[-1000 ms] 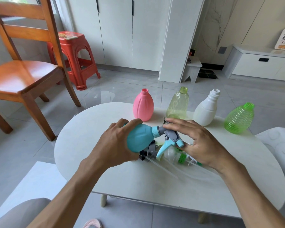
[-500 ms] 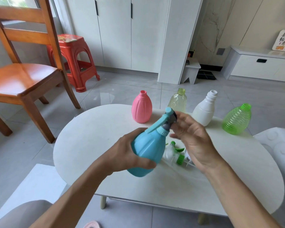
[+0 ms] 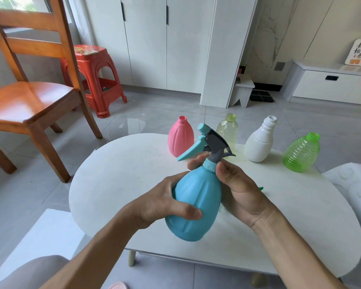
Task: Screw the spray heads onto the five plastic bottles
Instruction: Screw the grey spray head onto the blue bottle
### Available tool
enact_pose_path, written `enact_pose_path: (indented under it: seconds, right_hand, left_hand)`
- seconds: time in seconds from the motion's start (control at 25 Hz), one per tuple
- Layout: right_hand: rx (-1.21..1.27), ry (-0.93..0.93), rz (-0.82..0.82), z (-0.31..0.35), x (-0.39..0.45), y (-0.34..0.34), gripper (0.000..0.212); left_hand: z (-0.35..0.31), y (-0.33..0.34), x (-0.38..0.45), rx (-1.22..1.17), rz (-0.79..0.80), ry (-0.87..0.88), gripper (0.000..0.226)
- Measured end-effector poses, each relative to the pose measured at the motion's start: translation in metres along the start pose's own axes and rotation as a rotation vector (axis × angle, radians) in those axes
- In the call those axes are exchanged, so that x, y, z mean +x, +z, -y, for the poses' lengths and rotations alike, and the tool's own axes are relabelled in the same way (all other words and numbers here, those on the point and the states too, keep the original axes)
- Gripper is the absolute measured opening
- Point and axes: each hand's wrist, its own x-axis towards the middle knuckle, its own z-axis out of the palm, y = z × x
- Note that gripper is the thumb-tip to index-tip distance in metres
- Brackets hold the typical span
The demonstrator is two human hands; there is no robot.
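I hold a blue bottle [image 3: 197,202] upright above the white oval table [image 3: 117,184]. My left hand [image 3: 165,202] wraps its lower body. My right hand [image 3: 236,187] pinches the blue collar at its neck, just under the grey and blue spray head [image 3: 212,143] that sits on top. Along the table's far edge stand a pink bottle [image 3: 180,136], a clear yellowish bottle [image 3: 227,129], a white bottle [image 3: 259,142] and a ribbed green bottle [image 3: 302,152], all without heads. The loose spray heads lie hidden behind my hands; only a green tip [image 3: 261,188] shows.
A wooden chair [image 3: 29,97] and a red plastic stool [image 3: 92,78] stand to the left on the tiled floor. White cabinets [image 3: 146,42] line the back wall. A white cushioned seat [image 3: 354,184] adjoins the table's right side.
I lifted the blue bottle from lying on the table to upright. My right hand slid from the spray head's top down to the collar. The trigger now points left.
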Motion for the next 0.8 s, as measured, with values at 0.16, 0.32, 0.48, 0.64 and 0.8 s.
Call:
enact_pose_path:
  seconds: [0.16,0.32,0.48,0.64,0.8]
  right_hand:
    - [-0.065,-0.034,-0.132,0.004,0.003,0.003,0.042]
    - [0.067,0.032,0.055,0.004,-0.003,0.008,0.041]
    - [0.018,-0.029,-0.138,0.005,0.0,0.007,0.025]
    - [-0.082,-0.062,-0.347,-0.011,0.004,0.003,0.018]
    - [0.018,0.006,-0.045,0.007,0.004,-0.007,0.03]
  left_hand:
    - [0.005,0.002,0.002,-0.032,-0.068,0.004,0.061]
    - [0.003,-0.006,-0.001,-0.209,0.199,-0.104,0.063]
    - [0.003,0.007,0.006,0.094,-0.119,-0.021,0.069]
    - [0.014,0.042,0.01,0.506,-0.546,0.07,0.085]
    - [0.003,0.017,0.008,0.21,-0.22,0.069,0.073]
